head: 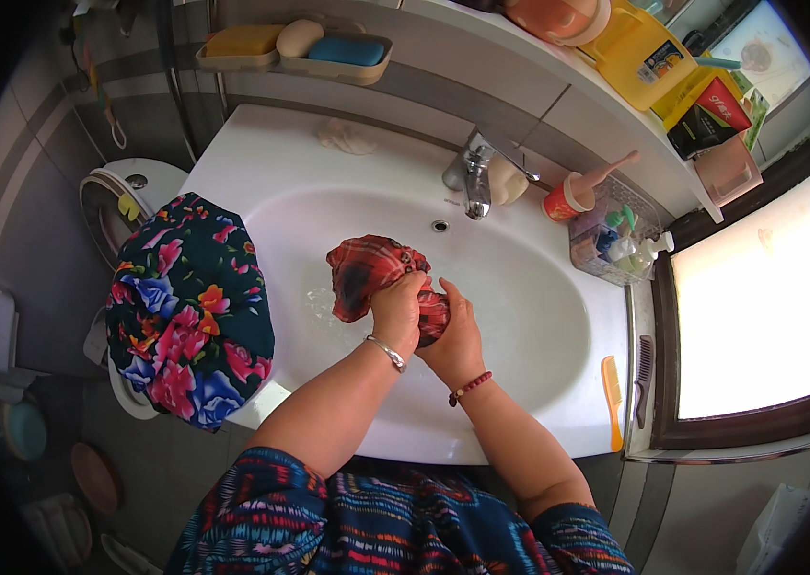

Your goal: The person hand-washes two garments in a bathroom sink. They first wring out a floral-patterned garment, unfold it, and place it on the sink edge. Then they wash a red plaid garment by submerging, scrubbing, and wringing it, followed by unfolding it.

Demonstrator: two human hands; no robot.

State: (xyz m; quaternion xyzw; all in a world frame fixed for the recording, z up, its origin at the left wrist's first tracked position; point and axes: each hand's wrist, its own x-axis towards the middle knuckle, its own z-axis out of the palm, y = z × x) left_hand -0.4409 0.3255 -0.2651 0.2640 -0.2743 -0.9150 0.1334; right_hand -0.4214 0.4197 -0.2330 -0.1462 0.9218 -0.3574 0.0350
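A red plaid cloth [362,277], bunched up, is gripped between both hands above the white sink basin [534,316]. My left hand [396,309], with a silver bangle at its wrist, closes over the middle of the cloth. My right hand [457,334], with a red bead bracelet at its wrist, holds the cloth's lower right end. Water with some bubbles shows in the basin left of the cloth. The chrome faucet [477,176] stands behind the basin. A dark floral cloth [189,316] lies over the sink's left edge.
Soap dishes [337,70] hang on the wall at the back. A red cup [567,201] and a clear basket of bottles [595,255] stand at the right rear. An orange comb [613,402] lies on the right rim. A shelf [635,118] with containers juts out above, and a toilet [153,172] is at left.
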